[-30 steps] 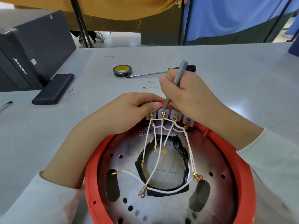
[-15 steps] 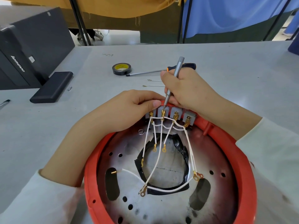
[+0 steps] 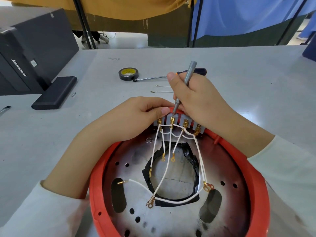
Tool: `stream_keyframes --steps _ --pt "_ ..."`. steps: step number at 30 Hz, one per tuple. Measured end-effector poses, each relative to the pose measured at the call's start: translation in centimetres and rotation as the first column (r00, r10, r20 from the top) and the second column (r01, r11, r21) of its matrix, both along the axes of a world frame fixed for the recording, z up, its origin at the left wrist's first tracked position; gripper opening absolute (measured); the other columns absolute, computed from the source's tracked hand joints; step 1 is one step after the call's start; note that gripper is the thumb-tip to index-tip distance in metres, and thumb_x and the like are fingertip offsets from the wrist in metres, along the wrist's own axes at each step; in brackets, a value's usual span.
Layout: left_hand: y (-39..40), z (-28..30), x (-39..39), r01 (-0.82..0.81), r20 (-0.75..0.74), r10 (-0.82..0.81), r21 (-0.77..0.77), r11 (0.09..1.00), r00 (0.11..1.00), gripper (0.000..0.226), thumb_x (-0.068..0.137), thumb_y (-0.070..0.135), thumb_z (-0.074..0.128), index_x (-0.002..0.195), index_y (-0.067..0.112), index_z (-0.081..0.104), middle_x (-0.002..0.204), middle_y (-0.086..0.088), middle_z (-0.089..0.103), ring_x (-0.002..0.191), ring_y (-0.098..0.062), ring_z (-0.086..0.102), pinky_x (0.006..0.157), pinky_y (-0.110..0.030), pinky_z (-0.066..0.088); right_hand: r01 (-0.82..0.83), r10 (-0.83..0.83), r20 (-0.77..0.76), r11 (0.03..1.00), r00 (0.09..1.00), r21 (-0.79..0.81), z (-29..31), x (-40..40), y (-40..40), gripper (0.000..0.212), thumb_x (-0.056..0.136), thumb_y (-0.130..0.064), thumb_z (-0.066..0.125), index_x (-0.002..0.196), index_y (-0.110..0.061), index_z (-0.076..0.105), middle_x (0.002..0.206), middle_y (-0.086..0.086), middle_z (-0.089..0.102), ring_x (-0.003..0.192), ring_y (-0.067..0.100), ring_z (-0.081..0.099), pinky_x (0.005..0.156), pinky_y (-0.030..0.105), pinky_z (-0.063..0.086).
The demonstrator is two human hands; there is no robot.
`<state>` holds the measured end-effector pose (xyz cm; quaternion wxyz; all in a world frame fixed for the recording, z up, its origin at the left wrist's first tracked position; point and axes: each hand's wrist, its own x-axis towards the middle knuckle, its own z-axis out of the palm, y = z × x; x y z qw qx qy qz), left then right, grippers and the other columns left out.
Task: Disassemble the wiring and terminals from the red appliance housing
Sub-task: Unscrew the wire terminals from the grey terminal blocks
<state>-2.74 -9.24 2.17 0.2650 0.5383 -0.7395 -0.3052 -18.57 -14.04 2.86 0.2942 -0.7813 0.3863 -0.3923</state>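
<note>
Red housing is sitting on the desk, white wires lying loose inside. Left hand is gripping the far rim, right hand pinching a grey screwdriver, tip probably touching the terminal block.

A matt red plastic rim is being shown by the appliance housing, around a dull metal plate that is being seen scorched and smudged dark. Shiny brass-coloured metal is being displayed by the ring terminals, and smooth white insulation by the wires. Crinkled black tape is being seen round the central opening. A brushed grey metal screwdriver is being held. A glossy roll of black tape is being seen on the smooth grey table
</note>
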Motion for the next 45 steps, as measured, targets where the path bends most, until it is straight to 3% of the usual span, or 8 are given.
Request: stream_keyframes --steps 12,16,19,22,25,32,35,45 --pt "0.0 0.1 0.0 -0.006 0.039 0.007 -0.011 1.000 0.999 0.024 0.096 0.036 0.046 0.111 0.044 0.063 0.112 0.026 0.064 0.106 0.012 0.054 0.092 -0.005 0.037 -0.023 0.022 -0.029 0.999 0.999 -0.036 0.1 0.1 -0.2 0.044 0.101 -0.035 0.040 0.061 -0.018 0.038 0.052 -0.010 0.041 0.041 0.002 0.049 0.049 0.016 0.038" --pt "0.0 0.0 -0.1 -0.006 0.046 0.006 -0.010 1.000 0.999 0.024 0.096 0.035 0.046 0.111 0.044 0.063 0.112 0.026 0.064 0.105 0.012 0.054 0.091 -0.004 0.036 -0.009 0.006 -0.055 0.998 0.998 -0.069 0.1 0.2 0.1 0.044 0.101 -0.036 0.040 0.059 -0.022 0.038 0.049 -0.010 0.044 0.043 0.004 0.050 0.056 0.031 0.045" --pt "0.0 0.1 -0.1 -0.007 0.046 0.008 -0.019 1.000 0.999 0.024 0.096 0.033 0.047 0.110 0.042 0.063 0.112 0.024 0.065 0.103 0.011 0.055 0.089 -0.004 0.036 -0.007 0.007 -0.036 1.000 0.999 -0.009 0.3 0.4 -0.1 0.045 0.101 -0.033 0.041 0.058 -0.021 0.040 0.050 -0.009 0.045 0.046 0.005 0.048 0.060 0.036 0.049" --pt "0.0 0.1 -0.1 -0.006 0.039 0.006 -0.012 1.000 0.999 0.025 0.097 0.030 0.047 0.113 0.039 0.064 0.113 0.022 0.065 0.106 0.008 0.056 0.095 -0.010 0.037 0.010 -0.009 -0.009 0.995 1.000 0.104 0.4 0.6 -0.6 0.046 0.101 -0.030 0.042 0.056 -0.018 0.042 0.050 -0.007 0.046 0.047 0.005 0.049 0.058 0.030 0.050" --pt "0.0 0.2 -0.2 -0.011 0.043 0.011 -0.005 1.000 0.999 0.025 0.097 0.030 0.047 0.113 0.039 0.064 0.112 0.021 0.065 0.104 0.008 0.056 0.093 -0.009 0.037 -0.001 -0.002 0.016 0.986 1.000 0.167 0.5 0.7 -0.8 0.046 0.100 -0.029 0.042 0.055 -0.019 0.042 0.051 -0.006 0.046 0.051 0.009 0.050 0.062 0.034 0.053" --pt "0.0 0.2 -0.2 -0.029 0.053 0.030 -0.005 1.000 0.998 0.025 0.097 0.031 0.047 0.112 0.040 0.064 0.112 0.021 0.066 0.107 0.005 0.056 0.096 -0.015 0.039 0.001 0.000 -0.001 0.997 1.000 0.076 0.5 0.5 -0.3 0.045 0.101 -0.029 0.042 0.057 -0.017 0.040 0.049 -0.008 0.044 0.042 0.002 0.046 0.048 0.022 0.047" --pt "0.1 0.3 -0.2 -0.031 0.043 0.030 0.014 0.999 0.999 0.025 0.097 0.034 0.046 0.114 0.039 0.064 0.111 0.020 0.066 0.107 0.002 0.057 0.098 -0.020 0.040 0.042 -0.043 0.036 0.999 0.998 0.030 0.7 -0.3 -0.1 0.045 0.101 -0.030 0.042 0.058 -0.016 0.043 0.044 -0.008 0.043 0.039 0.002 0.044 0.042 0.010 0.035" --pt "0.2 0.3 -0.2 -0.030 0.054 0.030 0.011 0.999 0.998 0.025 0.097 0.034 0.046 0.115 0.039 0.063 0.114 0.023 0.064 0.108 0.007 0.054 0.099 -0.017 0.038 -0.001 -0.002 0.036 0.998 0.999 0.069 0.2 -1.6 0.6 0.042 0.098 -0.034 0.049 0.060 -0.017 0.043 0.037 -0.007 0.046 0.037 0.002 0.044 0.043 0.009 0.036"
